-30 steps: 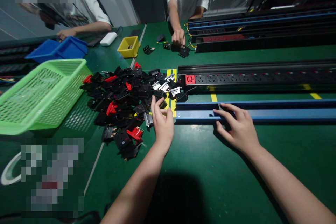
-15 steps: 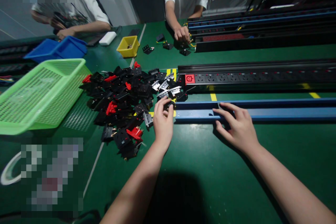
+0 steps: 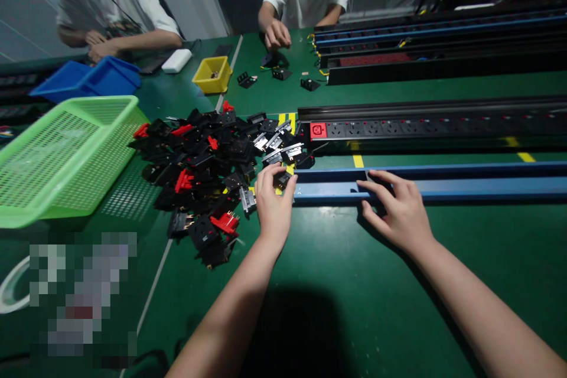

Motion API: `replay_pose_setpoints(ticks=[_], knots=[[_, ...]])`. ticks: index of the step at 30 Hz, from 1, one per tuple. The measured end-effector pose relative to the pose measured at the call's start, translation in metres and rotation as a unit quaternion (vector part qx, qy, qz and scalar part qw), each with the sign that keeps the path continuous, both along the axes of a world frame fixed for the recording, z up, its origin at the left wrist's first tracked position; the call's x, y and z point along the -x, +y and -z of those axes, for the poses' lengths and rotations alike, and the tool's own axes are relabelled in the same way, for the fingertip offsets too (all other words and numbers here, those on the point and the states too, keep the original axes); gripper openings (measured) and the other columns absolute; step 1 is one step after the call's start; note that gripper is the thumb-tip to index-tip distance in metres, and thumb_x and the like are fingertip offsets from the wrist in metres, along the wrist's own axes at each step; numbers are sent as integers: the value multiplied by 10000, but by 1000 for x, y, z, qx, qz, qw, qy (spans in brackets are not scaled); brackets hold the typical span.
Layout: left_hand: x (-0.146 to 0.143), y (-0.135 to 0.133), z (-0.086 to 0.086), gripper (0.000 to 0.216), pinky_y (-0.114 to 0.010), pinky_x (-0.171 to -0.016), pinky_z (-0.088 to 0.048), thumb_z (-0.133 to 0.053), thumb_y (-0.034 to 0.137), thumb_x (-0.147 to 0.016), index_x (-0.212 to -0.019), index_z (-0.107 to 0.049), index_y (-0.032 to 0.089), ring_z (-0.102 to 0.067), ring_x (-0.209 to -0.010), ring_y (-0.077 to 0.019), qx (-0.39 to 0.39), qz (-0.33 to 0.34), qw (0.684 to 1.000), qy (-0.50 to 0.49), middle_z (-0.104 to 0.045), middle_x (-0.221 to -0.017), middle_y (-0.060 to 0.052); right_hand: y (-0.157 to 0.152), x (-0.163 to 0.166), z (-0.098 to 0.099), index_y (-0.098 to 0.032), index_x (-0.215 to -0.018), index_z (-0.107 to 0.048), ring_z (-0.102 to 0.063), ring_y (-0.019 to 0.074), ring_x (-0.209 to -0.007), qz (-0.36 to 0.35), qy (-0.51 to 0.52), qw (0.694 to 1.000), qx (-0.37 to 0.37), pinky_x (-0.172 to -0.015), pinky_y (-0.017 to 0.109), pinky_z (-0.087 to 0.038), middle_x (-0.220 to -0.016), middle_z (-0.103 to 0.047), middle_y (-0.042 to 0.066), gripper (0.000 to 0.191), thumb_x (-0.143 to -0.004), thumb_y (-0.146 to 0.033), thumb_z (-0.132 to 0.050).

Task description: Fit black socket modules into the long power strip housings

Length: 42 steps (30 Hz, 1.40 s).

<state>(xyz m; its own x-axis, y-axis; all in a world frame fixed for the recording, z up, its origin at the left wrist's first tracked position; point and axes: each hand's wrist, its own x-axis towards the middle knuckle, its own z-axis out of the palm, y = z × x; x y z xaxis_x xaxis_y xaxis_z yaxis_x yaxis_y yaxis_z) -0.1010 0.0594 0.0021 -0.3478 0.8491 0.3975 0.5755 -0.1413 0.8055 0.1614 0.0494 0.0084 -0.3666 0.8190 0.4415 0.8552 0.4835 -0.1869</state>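
Observation:
A long blue metal channel (image 3: 469,187) lies across the green table in front of me. At its left end, my left hand (image 3: 273,204) has thumb and fingers curled around a small black socket module (image 3: 282,179). My right hand (image 3: 401,209) straddles the channel farther right, fingertips on its far side and thumb at its near edge; anything under the fingers is hidden. Beside my left hand spreads a pile of black socket modules (image 3: 204,162), with a few red socket modules (image 3: 225,222) and grey-faced modules (image 3: 272,140) among them.
Behind the channel lies a black power strip (image 3: 381,129) with a red end socket. A green basket (image 3: 106,144), blue bins (image 3: 113,78) and a yellow bin (image 3: 213,75) stand left. Two co-workers sit across; one person's hand (image 3: 277,35) hovers over black brackets (image 3: 310,84).
My left thumb and fingers have parted slightly, showing more of the black module. My right hand stays on the channel. The co-worker's hand opposite has moved left. The view has shifted slightly.

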Motion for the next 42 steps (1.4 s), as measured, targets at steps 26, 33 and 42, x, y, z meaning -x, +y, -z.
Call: replay_pose_setpoints(ticks=[26,33,42], knots=[[-1,2,8,400,-307,-922,-510,-473,389,-987,-1358,-491,242,-583,-1065,-167,-4,9,988,-157,-545,-1184,-90,0,0,-2,-288,-1294,-604,-553,314,-1177,1,-4,1000,3,-941,459,-473,-1390,-549,89,450,-847,-274,-654],[-2,5,10,418,-304,-904,-540,-725,346,-812,-1148,-514,214,-619,-1049,-173,12,16,973,-230,-564,-1119,-73,0,0,-2,-271,-1278,-610,-547,310,-1190,2,-10,1000,-3,-955,453,-467,-1393,-548,94,428,-853,-287,-656],[-1,4,8,366,-342,-948,-528,-666,254,-834,-1090,-405,242,-642,-1116,-181,-8,17,973,-229,-610,-1250,-105,-1,1,-2,-277,-1283,-610,-553,314,-1183,4,-8,1000,-1,-948,462,-475,-1390,-553,95,434,-852,-280,-655]])
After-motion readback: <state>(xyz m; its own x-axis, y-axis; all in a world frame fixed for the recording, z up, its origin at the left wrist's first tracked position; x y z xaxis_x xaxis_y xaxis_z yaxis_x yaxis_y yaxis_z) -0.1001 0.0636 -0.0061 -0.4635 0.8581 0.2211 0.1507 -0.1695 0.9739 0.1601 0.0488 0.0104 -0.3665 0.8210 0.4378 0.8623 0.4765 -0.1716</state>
